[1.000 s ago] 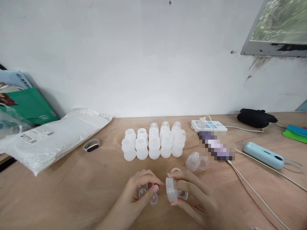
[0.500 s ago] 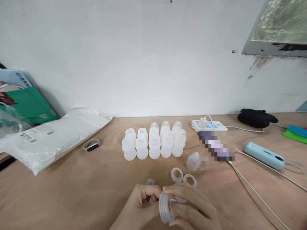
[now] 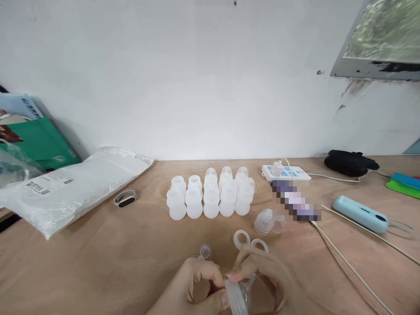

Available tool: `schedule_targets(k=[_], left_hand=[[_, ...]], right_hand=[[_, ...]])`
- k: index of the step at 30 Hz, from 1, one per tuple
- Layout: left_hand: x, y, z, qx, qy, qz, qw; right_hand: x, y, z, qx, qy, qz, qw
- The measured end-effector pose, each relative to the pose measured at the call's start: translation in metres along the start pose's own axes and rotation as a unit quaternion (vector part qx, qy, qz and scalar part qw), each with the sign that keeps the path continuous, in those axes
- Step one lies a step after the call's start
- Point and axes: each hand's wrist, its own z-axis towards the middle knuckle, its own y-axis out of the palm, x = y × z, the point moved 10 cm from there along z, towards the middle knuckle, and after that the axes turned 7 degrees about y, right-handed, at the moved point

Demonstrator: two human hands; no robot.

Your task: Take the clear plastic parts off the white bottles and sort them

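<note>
In front of me my left hand (image 3: 193,288) and my right hand (image 3: 274,278) both grip a clear bottle collar ring (image 3: 235,298). A clear silicone teat (image 3: 247,289) sits in it, pointing to the right. My left fingers pinch the ring's open side; the right fingers press on its upper edge, curled over the teat. Another clear teat (image 3: 205,250) lies just beyond my left hand, partly hidden. Two loose collar rings (image 3: 236,240) lie flat beyond my right hand. Further back stand several white baby bottles (image 3: 194,208) in rows, some under clear domed caps (image 3: 226,171).
Clear domed parts (image 3: 263,222) lie right of the bottles, near a blurred phone (image 3: 293,199) on a cable. Behind are a power strip (image 3: 297,173) and a black pouch (image 3: 349,162). A blue device (image 3: 361,214) lies right; a wristband (image 3: 126,199) and white parcel (image 3: 78,186) lie left.
The collar ring has turned and moved slightly right and down. My right fingers have shifted from wrapping over the teat to pinching the ring's upper edge. More of the teat beyond my left hand shows.
</note>
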Motion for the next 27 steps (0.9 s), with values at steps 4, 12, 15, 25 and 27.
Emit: schedule_targets(k=[4,12,15,25,27], left_hand=[[0.009,-0.013,-0.006,0.037,0.030,0.065,0.997],[0.016,-0.053,0.007,0.072,-0.023,0.069,0.995],[0.010,-0.083,0.011,0.121,-0.040,0.117,0.985],[-0.015,-0.109,0.015,0.090,-0.073,0.419,0.901],[-0.003,-0.103,0.015,0.076,-0.050,0.483,0.871]], right_hand=[[0.021,-0.001,-0.002,0.002,0.131,0.071,0.989],[0.024,-0.071,0.001,0.150,0.099,-0.074,0.981],[0.009,-0.079,0.006,0.159,0.035,-0.294,0.942],[0.026,-0.036,0.012,-0.085,0.092,-0.533,0.837],[0.029,-0.034,0.010,-0.100,0.101,-0.539,0.830]])
